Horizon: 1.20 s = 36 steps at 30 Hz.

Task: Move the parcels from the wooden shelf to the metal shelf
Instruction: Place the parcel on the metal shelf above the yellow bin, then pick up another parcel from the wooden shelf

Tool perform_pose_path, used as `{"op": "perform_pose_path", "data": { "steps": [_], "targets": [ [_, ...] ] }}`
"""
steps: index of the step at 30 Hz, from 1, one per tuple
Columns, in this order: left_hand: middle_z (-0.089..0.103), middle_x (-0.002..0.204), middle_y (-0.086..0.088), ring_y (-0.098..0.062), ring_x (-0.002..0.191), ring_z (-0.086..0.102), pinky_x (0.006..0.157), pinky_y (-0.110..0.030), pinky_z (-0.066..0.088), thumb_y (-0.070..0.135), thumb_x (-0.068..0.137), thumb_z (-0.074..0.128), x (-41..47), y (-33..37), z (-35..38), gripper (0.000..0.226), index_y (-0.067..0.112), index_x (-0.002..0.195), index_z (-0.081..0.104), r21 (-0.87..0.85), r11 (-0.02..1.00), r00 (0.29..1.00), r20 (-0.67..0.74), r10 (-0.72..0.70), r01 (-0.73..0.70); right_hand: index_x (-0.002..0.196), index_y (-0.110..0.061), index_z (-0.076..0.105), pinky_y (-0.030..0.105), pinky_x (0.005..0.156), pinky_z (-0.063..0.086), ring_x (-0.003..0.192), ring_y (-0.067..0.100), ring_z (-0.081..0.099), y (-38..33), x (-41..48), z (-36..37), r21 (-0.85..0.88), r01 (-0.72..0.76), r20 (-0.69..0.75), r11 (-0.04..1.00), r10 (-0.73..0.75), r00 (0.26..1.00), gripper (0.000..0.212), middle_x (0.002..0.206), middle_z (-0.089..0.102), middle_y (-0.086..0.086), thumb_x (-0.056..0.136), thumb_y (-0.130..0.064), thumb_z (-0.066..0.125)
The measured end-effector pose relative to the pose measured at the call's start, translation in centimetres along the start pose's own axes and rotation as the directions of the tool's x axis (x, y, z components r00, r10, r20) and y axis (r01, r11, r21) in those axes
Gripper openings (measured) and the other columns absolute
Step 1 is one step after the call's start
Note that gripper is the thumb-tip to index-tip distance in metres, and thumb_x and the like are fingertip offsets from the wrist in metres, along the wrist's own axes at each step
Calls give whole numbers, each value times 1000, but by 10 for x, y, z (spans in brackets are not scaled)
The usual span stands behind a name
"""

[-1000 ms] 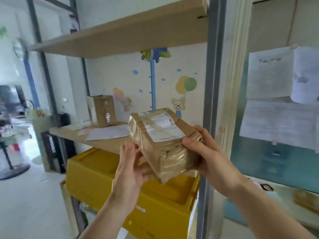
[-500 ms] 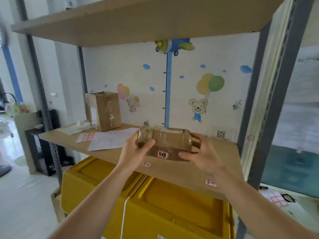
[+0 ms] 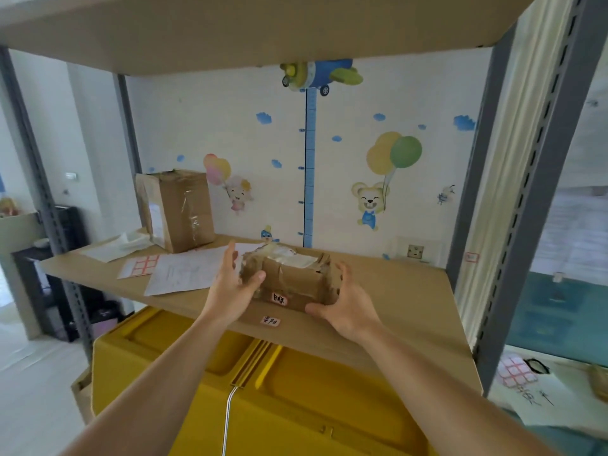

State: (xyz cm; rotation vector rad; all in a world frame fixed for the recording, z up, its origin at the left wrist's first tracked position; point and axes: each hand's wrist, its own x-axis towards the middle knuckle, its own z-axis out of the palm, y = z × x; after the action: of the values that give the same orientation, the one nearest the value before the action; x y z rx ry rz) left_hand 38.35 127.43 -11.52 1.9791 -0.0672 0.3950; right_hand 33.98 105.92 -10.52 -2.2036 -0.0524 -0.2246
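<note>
A small brown parcel [image 3: 292, 278], wrapped in clear tape with a white label on top, sits flat on the middle board [image 3: 404, 297] of the metal-framed shelf. My left hand [image 3: 230, 291] clasps its left end, thumb on the front corner and fingers behind. My right hand [image 3: 348, 311] cups its right end with the thumb low at the front. A taller taped cardboard parcel [image 3: 181, 209] stands upright at the back left of the same board.
Loose paper sheets [image 3: 184, 269] lie left of the parcel. Grey slotted uprights [image 3: 533, 205] frame the right side, and another board [image 3: 263, 28] spans overhead. A yellow plastic crate [image 3: 296, 390] sits below the shelf. Papers cover a surface at far right.
The parcel was held in the air in front of the shelf; both hands carried it forward and down, and it now rests on the board. My view has moved closer.
</note>
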Motion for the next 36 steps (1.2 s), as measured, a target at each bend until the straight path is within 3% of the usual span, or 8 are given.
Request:
{"op": "perform_pose_path", "data": {
  "steps": [3, 7, 11, 15, 23, 29, 32, 36],
  "targets": [
    [37, 164, 5, -15, 151, 33, 121, -40, 29, 31, 96, 65, -32, 29, -8, 74, 23, 160, 29, 98, 964, 963, -81, 256, -248, 158, -27, 24, 40, 113, 40, 144, 23, 42, -6, -28, -25, -45, 143, -37, 989, -144, 989, 97, 157, 44, 0, 80, -35, 81],
    [48, 156, 13, -1, 146, 40, 120, -34, 34, 32, 97, 62, -89, 84, 8, 60, 21, 153, 44, 37, 855, 855, 71, 514, -517, 156, -42, 25, 40, 108, 45, 133, 15, 50, 0, -87, -86, -82, 272, -75, 959, -278, 958, 92, 156, 34, -23, 82, -39, 79],
    [48, 158, 14, -17, 139, 53, 115, -41, 42, 30, 97, 60, -149, 142, 65, 61, 18, 154, 42, -86, 775, 759, 163, 631, -626, 152, -49, 30, 31, 104, 42, 129, 4, 45, 26, -156, -170, -120, 296, -212, 947, -316, 925, 89, 139, 34, -44, 78, -44, 80],
    [50, 156, 10, -3, 146, 42, 120, -40, 37, 25, 98, 58, -204, 199, 150, 59, 17, 154, 41, -234, 717, 671, 251, 697, -657, 153, -40, 37, 41, 114, 42, 138, 9, 48, 75, -229, -266, -222, 258, -376, 941, -326, 867, 89, 153, 45, -24, 74, -54, 74],
    [53, 152, 5, -6, 144, 46, 116, -25, 37, 32, 97, 56, -361, 348, 351, 57, 13, 151, 47, -543, 506, 422, 281, 862, -670, 151, -33, 42, 39, 108, 47, 130, -3, 52, 172, -422, -464, -359, 8, -628, 933, -248, 737, 82, 144, 52, -25, 78, -44, 77],
    [54, 151, 5, -5, 143, 46, 115, -21, 35, 25, 100, 56, -469, 456, 477, 50, 15, 148, 49, -751, 371, 228, 293, 929, -546, 144, -39, 47, 30, 108, 47, 119, 5, 62, 217, -536, -586, -346, -154, -780, 925, -193, 595, 76, 141, 54, -29, 73, -47, 73],
    [51, 153, 10, 2, 143, 44, 114, -17, 34, 29, 101, 56, -498, 494, 533, 52, 19, 151, 46, -782, 365, 181, 317, 931, -505, 149, -29, 46, 26, 108, 46, 130, -12, 49, 245, -562, -635, -353, -185, -813, 917, -203, 546, 75, 144, 54, -24, 81, -36, 76],
    [50, 155, 11, -2, 145, 43, 119, -31, 36, 30, 100, 56, -520, 536, 613, 53, 25, 152, 45, -815, 395, 180, 351, 919, -424, 151, -31, 44, 33, 112, 43, 139, -7, 43, 296, -570, -694, -342, -246, -836, 907, -174, 520, 75, 151, 51, -20, 83, -34, 77]
  ]
}}
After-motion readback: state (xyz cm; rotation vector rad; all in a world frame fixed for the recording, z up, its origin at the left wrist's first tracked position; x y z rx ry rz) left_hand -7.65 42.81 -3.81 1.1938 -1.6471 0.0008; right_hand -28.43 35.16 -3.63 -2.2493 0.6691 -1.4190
